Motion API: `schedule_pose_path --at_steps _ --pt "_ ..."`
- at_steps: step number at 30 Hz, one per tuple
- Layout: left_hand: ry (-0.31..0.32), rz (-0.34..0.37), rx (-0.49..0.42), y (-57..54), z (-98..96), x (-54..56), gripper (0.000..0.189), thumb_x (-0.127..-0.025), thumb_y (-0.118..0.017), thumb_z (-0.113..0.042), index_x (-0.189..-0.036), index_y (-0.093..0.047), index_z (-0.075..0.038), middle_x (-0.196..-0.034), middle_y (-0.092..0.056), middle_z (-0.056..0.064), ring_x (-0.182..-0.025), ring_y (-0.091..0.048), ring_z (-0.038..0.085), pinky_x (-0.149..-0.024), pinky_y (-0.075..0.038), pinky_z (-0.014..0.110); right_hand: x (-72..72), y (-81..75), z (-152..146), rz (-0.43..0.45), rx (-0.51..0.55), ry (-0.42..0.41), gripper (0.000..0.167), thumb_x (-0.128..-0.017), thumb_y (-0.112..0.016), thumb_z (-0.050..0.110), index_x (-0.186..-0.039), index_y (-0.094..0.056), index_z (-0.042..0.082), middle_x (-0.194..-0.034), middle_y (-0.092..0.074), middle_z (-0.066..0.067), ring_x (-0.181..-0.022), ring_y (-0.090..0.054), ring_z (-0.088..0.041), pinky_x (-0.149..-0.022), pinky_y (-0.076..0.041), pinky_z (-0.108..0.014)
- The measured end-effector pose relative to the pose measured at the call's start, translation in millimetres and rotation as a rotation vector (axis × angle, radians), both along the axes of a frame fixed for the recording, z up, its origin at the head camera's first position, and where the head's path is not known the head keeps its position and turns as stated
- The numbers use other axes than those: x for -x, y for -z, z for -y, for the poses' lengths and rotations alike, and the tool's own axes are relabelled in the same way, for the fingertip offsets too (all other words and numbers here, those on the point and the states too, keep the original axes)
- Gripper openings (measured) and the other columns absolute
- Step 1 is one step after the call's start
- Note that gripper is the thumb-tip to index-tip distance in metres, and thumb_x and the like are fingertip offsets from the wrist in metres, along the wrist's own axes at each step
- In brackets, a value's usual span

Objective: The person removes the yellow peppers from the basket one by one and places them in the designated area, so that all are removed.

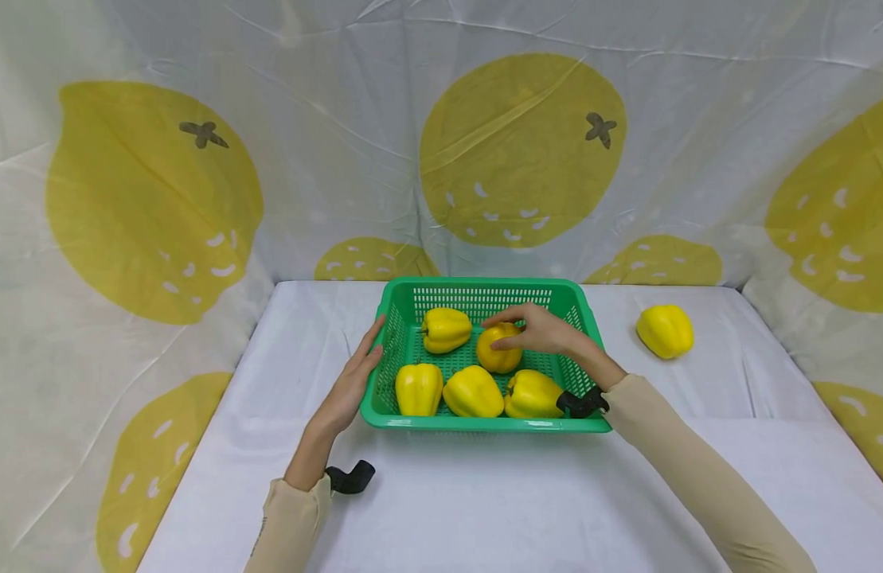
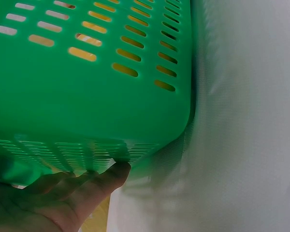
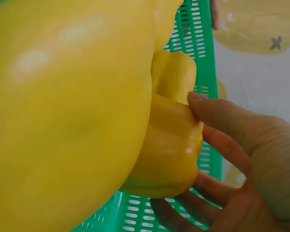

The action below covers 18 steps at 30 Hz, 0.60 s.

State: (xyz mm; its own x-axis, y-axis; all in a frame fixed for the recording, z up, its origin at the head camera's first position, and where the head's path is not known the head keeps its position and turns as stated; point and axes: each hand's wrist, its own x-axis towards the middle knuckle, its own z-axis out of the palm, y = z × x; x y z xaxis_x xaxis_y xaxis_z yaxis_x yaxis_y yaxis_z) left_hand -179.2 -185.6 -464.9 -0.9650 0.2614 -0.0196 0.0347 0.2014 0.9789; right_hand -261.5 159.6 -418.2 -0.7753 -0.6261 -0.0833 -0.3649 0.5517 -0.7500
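Note:
A green perforated basket (image 1: pixel 484 424) holds several yellow bell peppers. My right hand (image 1: pixel 545 330) reaches in over the right side and holds a deeper yellow bell pepper (image 1: pixel 497 356). In the right wrist view, the thumb and fingers (image 3: pixel 222 113) curl round this bell pepper (image 3: pixel 169 154), while a nearer pepper (image 3: pixel 67 111) covers much of the left side. My left hand (image 1: pixel 348 391) rests along the basket's left side with fingers extended. The left wrist view has those fingertips (image 2: pixel 117 175) against the slotted wall of the basket (image 2: pixel 87 106).
One more yellow bell pepper (image 1: pixel 665 331) lies on the white-covered table (image 1: pixel 484 501), right of the basket. Behind the table hangs a white cloth (image 1: pixel 341 175) printed with big lemons. Black wrist mounts (image 1: pixel 351 477) sit on both forearms.

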Motion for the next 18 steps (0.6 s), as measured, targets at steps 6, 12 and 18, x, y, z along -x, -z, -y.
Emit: schedule_pose_path --at_steps 6,12,18 --pt "0.003 -0.001 0.006 -0.5 -0.3 -0.1 0.054 -0.115 -0.026 -0.038 -0.166 -0.010 -0.038 -0.176 -0.002 -0.006 -0.163 0.002 0.029 -0.127 -0.001 0.068 -0.2 -0.3 -1.2 0.011 -0.022 0.032 0.043 -0.097 -0.075 0.022 -0.136 -0.068 0.007 -0.140 -0.067 -0.012 -0.128 -0.061 -0.032 -0.101 -0.054 -0.047" --pt "0.001 -0.002 0.006 -0.1 -0.1 -0.3 0.054 -0.115 -0.026 -0.040 -0.166 -0.011 -0.038 -0.176 -0.003 -0.005 -0.163 0.002 0.029 -0.127 -0.001 0.069 -1.4 -2.9 -2.5 0.002 -0.043 0.093 0.039 -0.095 -0.077 0.021 -0.132 -0.072 0.011 -0.134 -0.070 -0.010 -0.122 -0.062 -0.031 -0.101 -0.054 -0.049" --pt "0.002 -0.005 0.004 0.7 0.2 -0.5 0.054 -0.115 -0.026 -0.041 -0.166 -0.011 -0.038 -0.176 -0.003 -0.005 -0.163 0.001 0.028 -0.127 -0.002 0.068 -0.5 -2.2 -3.6 0.000 -0.014 0.128 0.037 -0.096 -0.076 0.017 -0.132 -0.072 0.011 -0.134 -0.070 -0.012 -0.120 -0.063 -0.031 -0.097 -0.055 -0.047"
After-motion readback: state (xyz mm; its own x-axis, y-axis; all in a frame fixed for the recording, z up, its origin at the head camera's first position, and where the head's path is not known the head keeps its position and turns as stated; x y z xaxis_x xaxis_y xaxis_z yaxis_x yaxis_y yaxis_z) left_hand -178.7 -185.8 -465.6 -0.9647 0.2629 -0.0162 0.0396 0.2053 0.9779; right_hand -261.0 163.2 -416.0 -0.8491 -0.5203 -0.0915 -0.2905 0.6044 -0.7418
